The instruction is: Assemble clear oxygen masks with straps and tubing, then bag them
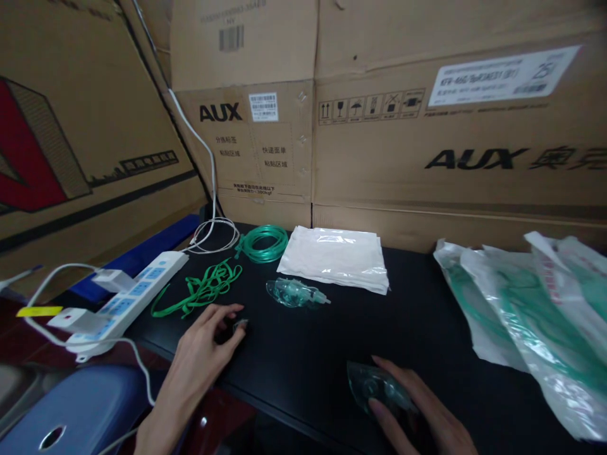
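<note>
Right grip (417,411) clasps a clear oxygen mask (372,384) near the table (308,379) edge, left grip (208,341) pinches a small clear fitting (240,323), and a green strap (199,291), coiled green tubing (263,243), a second mask (294,292), a white packet (334,258) and plastic bags (516,316) lie beyond.

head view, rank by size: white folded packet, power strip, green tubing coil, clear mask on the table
1. White folded packet
2. White power strip
3. Green tubing coil and clear mask: these look alike, so unranked.
</note>
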A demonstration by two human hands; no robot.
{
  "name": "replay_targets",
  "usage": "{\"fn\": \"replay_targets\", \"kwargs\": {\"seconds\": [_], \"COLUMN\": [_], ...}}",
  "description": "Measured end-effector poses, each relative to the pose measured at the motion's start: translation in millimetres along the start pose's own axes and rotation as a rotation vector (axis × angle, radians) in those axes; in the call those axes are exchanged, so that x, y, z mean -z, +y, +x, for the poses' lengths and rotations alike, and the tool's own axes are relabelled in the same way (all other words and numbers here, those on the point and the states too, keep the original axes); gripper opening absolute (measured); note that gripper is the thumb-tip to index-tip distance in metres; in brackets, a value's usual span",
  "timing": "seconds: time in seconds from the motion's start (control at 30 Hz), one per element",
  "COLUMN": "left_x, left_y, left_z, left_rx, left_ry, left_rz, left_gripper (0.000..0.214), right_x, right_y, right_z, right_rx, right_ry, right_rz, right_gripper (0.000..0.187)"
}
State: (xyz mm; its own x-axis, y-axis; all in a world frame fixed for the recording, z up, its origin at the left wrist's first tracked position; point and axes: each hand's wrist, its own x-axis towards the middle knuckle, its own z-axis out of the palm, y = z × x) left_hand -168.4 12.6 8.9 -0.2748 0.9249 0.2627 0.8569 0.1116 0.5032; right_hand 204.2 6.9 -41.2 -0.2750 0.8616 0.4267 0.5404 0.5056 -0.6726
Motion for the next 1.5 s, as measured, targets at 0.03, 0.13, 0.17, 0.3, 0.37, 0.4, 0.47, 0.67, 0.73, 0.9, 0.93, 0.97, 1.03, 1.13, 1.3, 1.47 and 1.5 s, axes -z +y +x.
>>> {"fn": "replay_targets", "kwargs": {"seconds": [0.03, 0.13, 0.17, 0.3, 0.37, 0.4, 0.47, 0.67, 0.73, 0.9, 0.93, 0.97, 1.03, 1.13, 1.3, 1.47, 1.5], "left_x": [1.4, 0.6, -2.4, -26.8, -40.7, -46.3, -54.0, -59.8, -61.1, -51.3, -46.4, -41.2, -32.5, -29.2, -40.4, -43.2, -43.1], "left_y": [6, 39, 53, 102, 113, 116, 116, 112, 112, 111, 109, 106, 97, 80, 64, 63, 63], "left_z": [-1, -11, -16, -32, -35, -34, -32, -24, -22, -8, -3, 3, 17, 39, 60, 62, 62], "left_rx": [-0.001, 0.018, 0.024, 0.007, 0.051, 0.083, 0.134, 0.202, 0.216, 0.097, 0.024, -0.057, -0.214, -0.402, -0.568, -0.537, -0.523], "left_ry": [0.018, -0.084, -0.178, -0.573, -0.637, -0.636, -0.613, -0.633, -0.612, -0.518, -0.451, -0.356, -0.158, -0.069, -0.215, -0.276, -0.281], "left_rz": [-0.039, -0.240, -0.328, -0.671, -0.838, -0.908, -1.022, -1.173, -1.147, -0.937, -0.829, -0.711, -0.503, -0.325, -0.193, -0.245, -0.260], "left_gripper": [0.038, 0.038, 0.038, 0.033, 0.032, 0.031, 0.032, 0.037, 0.041, 0.038, 0.034, 0.031, 0.026, 0.026, 0.035, 0.032, 0.034], "right_x": [0, -8, -11, -24, -27, -27, -26, -14, -12, -7, -6, -4, -4, -8, -23, -34, -36], "right_y": [-4, -18, -21, -28, -30, -31, -34, -42, -44, -47, -46, -44, -40, -33, -28, -33, -34], "right_z": [5, 15, 17, 20, 21, 21, 24, 42, 51, 76, 82, 88, 100, 118, 137, 141, 140], "right_rx": [0.004, -0.002, -0.003, -0.014, -0.063, -0.116, -0.281, -0.754, -0.777, -0.720, -0.716, -0.721, -0.749, -0.819, -0.854, -0.829, -0.821], "right_ry": [0.004, 0.047, 0.059, 0.066, 0.079, 0.096, 0.129, -0.028, -0.068, -0.136, -0.130, -0.116, -0.087, -0.031, -0.031, -0.083, -0.089], "right_rz": [0.013, 0.051, 0.067, 0.141, 0.201, 0.257, 0.437, 0.892, 0.914, 1.024, 1.057, 1.082, 1.116, 1.131, 1.128, 1.099, 1.081], "right_gripper": [0.048, 0.042, 0.041, 0.042, 0.042, 0.041, 0.044, 0.058, 0.053, 0.043, 0.042, 0.041, 0.039, 0.038, 0.031, 0.031, 0.032]}}
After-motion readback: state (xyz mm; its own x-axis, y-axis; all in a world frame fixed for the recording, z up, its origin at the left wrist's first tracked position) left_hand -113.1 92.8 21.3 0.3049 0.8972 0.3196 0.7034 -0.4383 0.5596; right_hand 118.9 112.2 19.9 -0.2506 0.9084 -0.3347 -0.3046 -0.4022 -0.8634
